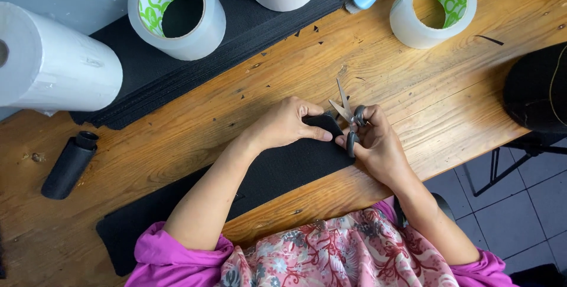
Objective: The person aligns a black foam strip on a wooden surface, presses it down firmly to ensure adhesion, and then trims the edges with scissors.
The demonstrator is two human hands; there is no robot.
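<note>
Our left hand [287, 124] pinches the black foam strip [283, 169]; right hand [372, 142] grips open scissors [348, 116] at its end, so we'd snip small.

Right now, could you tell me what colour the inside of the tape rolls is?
Green with a white swirl pattern, on both tape rolls, seen in the head view.

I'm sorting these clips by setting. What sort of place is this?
Probably a small craft or sewing workshop. On a wooden table the right hand works scissors on black fabric held by the left hand, beside tape rolls and stacked black sheets.
</note>
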